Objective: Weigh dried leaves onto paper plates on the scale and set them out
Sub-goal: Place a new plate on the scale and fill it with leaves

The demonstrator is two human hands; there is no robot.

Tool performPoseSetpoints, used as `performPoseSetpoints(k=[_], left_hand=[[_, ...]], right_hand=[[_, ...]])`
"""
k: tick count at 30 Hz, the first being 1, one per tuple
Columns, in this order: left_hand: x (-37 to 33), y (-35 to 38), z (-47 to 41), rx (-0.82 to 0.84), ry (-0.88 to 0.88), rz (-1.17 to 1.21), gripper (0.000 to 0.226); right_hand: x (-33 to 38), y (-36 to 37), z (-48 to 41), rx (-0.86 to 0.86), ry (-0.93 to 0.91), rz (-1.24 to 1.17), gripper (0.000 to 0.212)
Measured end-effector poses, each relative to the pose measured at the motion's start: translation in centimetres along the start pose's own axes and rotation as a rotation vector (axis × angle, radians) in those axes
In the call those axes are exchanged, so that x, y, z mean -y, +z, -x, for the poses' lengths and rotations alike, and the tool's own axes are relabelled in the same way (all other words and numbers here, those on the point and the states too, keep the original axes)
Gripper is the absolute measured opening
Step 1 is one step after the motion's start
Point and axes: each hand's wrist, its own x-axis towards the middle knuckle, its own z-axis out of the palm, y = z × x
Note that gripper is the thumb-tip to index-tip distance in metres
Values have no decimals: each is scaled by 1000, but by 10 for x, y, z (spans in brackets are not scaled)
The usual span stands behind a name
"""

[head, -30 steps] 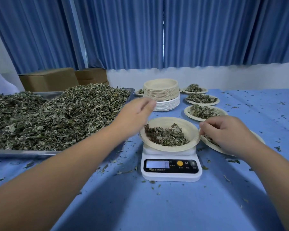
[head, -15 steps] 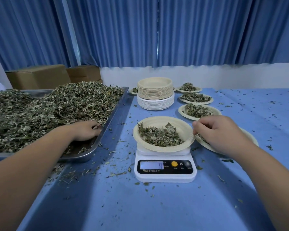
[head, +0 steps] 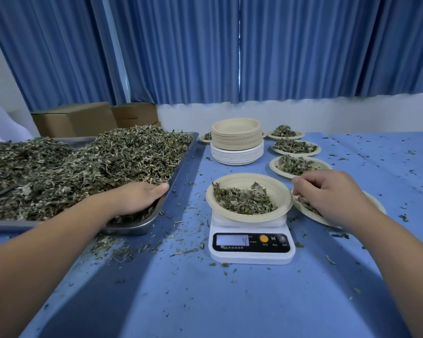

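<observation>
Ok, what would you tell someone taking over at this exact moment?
Left hand in the near corner of the tray of dried leaves, fingers partly buried. Right hand curled over the filled plate right of the scale; whether it holds anything is unclear.
Plate on the scale holds leaves; display reads 4.
Done: several filled plates set out behind.
Left: finish this weighing, set it out, carry on from the stack of empty plates.
</observation>
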Motion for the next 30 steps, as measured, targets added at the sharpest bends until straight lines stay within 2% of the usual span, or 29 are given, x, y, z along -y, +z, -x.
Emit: performPoseSetpoints(k=[6, 10, 14, 19, 23, 30], left_hand=[[3, -1, 22, -99, 30, 91, 86], [0, -1, 36, 93, 12, -76, 94], [-4, 4, 46, 108, 52, -145, 78], [-4, 11, 60, -21, 129, -130, 60], [-6, 19, 69, -163, 149, -252, 52], [-5, 30, 68, -295, 143, -221, 51]], right_hand=[[1, -1, 1, 6, 10, 5, 34], [0, -1, 2, 14, 16, 15, 35], [0, -1, 2, 13, 14, 1, 34], [-1, 0, 2, 24, 16, -6, 35], [-1, 1, 2, 16, 6, 27, 36], [0, 1, 2, 3, -2, 21, 38]])
